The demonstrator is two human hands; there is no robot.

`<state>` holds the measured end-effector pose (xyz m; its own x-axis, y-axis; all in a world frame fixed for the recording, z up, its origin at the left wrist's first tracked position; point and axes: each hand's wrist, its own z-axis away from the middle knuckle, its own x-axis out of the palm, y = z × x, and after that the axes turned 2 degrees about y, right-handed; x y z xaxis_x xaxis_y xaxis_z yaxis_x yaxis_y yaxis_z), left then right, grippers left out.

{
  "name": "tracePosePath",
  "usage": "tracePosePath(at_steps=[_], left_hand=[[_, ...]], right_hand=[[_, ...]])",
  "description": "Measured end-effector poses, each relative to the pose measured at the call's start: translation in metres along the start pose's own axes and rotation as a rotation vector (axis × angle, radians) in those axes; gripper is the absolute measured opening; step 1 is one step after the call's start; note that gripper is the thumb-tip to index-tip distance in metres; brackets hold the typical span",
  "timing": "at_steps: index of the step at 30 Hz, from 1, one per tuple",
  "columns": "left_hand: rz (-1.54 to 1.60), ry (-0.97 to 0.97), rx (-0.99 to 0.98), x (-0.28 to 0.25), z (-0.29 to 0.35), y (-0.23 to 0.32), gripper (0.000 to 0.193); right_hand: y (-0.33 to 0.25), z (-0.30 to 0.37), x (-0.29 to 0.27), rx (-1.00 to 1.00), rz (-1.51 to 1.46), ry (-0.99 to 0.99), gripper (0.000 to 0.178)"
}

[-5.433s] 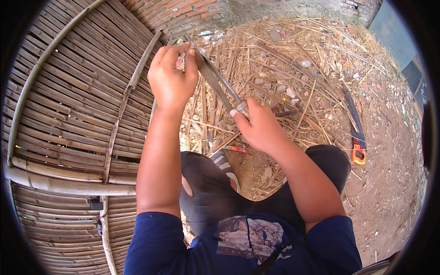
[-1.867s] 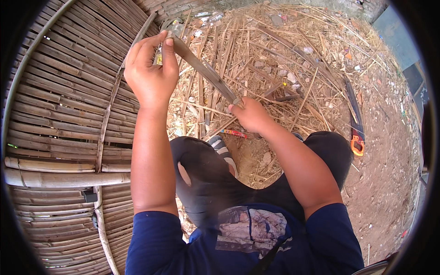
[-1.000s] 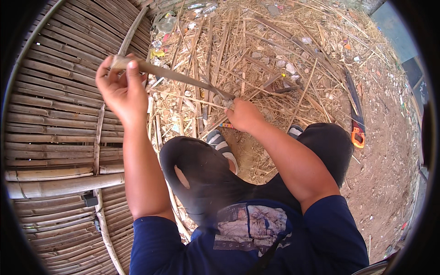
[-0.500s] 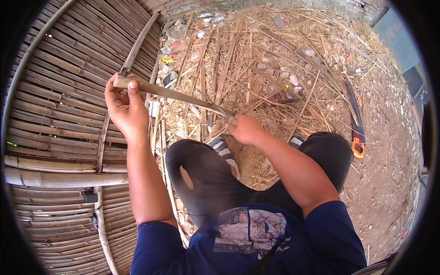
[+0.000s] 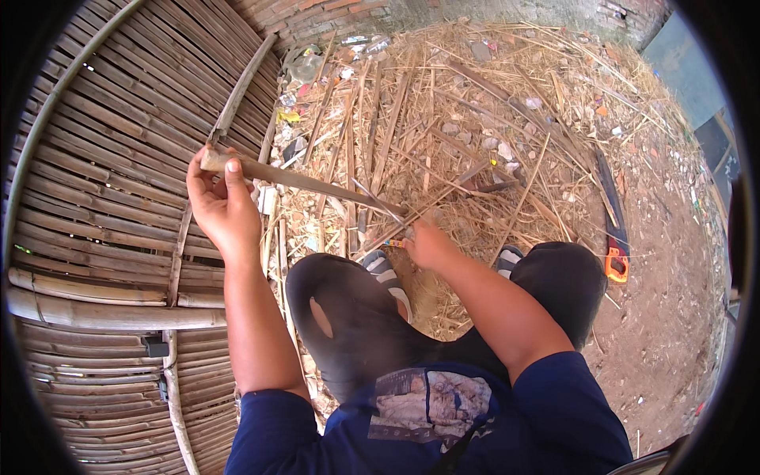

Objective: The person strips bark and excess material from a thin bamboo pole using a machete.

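My left hand (image 5: pixel 222 202) grips the upper left end of a split bamboo strip (image 5: pixel 317 184), thumb on top and fingers curled beneath. The strip slants down to the right, toward my right hand (image 5: pixel 434 244). My right hand is closed around what looks like a knife; its thin, pale blade (image 5: pixel 378 198) points up and left, crossing the strip near its lower end. The handle is mostly hidden by my fingers. A small multicoloured piece (image 5: pixel 393 243) shows beside that fist; I cannot tell whether it belongs to the knife.
A bamboo-slat wall (image 5: pixel 119 174) stands close on the left. Bamboo strips, straw, stones and litter cover the ground ahead. A handsaw with an orange handle (image 5: pixel 617 265) lies at the right. A brick wall (image 5: pixel 317 22) rises at the back. My knees are bent below my hands.
My right hand has shifted slightly right and down, and the blade has slid with it toward the strip's lower end. My left hand keeps its grip on the strip.
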<state>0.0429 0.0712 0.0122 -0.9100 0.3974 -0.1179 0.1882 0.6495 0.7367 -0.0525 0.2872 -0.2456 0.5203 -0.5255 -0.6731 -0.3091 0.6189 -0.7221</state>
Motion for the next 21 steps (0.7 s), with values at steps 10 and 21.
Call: tracePosePath(at_steps=[10, 21], left_hand=[[0.021, 0.032, -0.009, -0.075, -0.005, -0.007, 0.046], [-0.936, -0.349, 0.31, -0.184, -0.006, 0.042, 0.023]], right_hand=[[-0.044, 0.005, -0.036, 0.056, 0.072, -0.107, 0.042], [-0.087, 0.022, -0.145, -0.163, 0.335, 0.162, 0.034]])
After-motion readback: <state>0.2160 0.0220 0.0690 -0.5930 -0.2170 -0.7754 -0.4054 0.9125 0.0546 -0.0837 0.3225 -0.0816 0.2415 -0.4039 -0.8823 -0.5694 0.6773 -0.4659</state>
